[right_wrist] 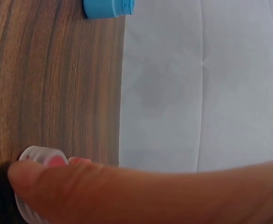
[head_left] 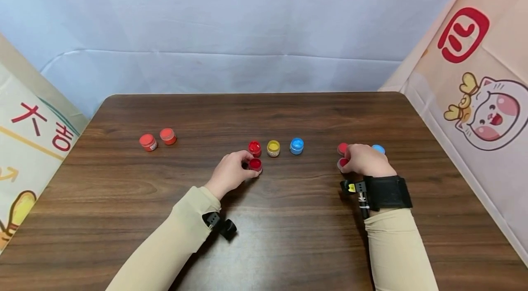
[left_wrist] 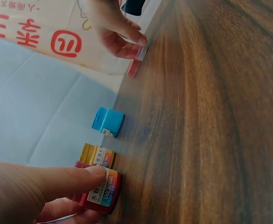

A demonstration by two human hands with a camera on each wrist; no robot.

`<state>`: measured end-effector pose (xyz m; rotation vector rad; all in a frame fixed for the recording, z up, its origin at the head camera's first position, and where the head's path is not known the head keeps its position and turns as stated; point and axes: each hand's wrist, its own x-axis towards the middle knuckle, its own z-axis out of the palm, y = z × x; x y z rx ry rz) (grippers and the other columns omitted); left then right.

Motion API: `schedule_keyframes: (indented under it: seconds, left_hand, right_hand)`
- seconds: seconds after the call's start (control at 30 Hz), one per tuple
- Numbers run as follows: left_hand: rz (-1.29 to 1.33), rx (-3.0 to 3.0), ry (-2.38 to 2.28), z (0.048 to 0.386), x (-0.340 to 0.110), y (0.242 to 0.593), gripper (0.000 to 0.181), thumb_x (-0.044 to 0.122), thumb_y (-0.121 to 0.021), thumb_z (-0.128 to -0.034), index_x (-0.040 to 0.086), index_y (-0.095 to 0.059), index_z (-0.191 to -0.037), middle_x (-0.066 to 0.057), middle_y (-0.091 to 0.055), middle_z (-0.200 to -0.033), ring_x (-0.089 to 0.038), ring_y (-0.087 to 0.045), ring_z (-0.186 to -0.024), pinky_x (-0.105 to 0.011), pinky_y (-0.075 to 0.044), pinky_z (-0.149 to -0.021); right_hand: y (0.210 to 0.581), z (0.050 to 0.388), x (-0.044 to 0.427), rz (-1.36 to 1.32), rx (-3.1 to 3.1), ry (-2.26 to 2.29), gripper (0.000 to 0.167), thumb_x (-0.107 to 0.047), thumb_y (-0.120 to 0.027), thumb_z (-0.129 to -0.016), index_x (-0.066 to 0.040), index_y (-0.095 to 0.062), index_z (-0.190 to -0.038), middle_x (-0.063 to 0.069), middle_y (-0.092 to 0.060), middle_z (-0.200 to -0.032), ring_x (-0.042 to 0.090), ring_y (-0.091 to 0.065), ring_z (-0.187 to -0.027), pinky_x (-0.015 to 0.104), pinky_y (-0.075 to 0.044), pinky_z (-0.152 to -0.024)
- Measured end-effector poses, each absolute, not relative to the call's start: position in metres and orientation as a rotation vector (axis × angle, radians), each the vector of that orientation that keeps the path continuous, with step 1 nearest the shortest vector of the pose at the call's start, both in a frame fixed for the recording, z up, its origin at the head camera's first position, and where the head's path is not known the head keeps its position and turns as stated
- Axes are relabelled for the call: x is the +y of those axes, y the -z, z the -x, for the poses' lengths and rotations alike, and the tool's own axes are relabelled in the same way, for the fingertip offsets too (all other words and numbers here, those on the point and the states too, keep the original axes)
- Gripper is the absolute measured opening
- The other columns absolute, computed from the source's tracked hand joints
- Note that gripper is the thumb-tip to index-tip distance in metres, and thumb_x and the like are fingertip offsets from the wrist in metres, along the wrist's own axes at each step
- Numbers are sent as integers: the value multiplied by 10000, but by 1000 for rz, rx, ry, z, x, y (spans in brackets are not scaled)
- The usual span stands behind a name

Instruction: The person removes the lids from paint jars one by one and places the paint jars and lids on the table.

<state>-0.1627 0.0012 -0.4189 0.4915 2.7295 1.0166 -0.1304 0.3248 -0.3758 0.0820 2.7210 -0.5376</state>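
Note:
My left hand (head_left: 232, 172) pinches a small open jar of dark red paint (head_left: 255, 165) between thumb and fingers; its printed label faces the left wrist view, low on the tabletop. Just behind it stand an open red paint jar (head_left: 254, 148), an open yellow paint jar (head_left: 273, 148) and an open blue paint jar (head_left: 296, 146). Over on the right, my right hand (head_left: 368, 161) pinches a red lid with a clear rim (right_wrist: 44, 155), mostly behind the thumb in the right wrist view. Another red lid (head_left: 342, 149) lies behind it, and a blue lid (head_left: 378, 149) shows past the knuckles.
Two red-topped jars (head_left: 148, 142) sit side by side at the left of the brown wooden table (head_left: 123, 181). A pale cloth (head_left: 231, 20) hangs behind the table's far edge, with printed cloths (head_left: 495, 112) at the sides.

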Motion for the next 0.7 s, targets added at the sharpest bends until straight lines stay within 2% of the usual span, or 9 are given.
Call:
schedule_keyframes:
  seconds: [0.37, 0.7]
  left_hand:
    - [-472, 2731, -1058, 162, -4, 417, 369, 222, -779, -753, 100, -658, -1080, -28, -661, -999, -191, -592, -916, -368, -458, -824]
    - [-463, 2703, -1135, 165, -35, 400, 413, 218, -735, -805, 43, -611, -1158, -93, -618, -1131, -265, -565, -992, -410, -460, -843]
  right_hand:
    - [376, 131, 324, -73, 2730, 520, 164, -130, -684, -770, -61, -549, -708, 47, -470, -651, 203, -438, -592, 313, -325, -505]
    - [374, 128, 323, -105, 2728, 540, 200, -170, -695, -787, -41, -543, -807, 71, -505, -705, 222, -462, -631, 350, -359, -548]
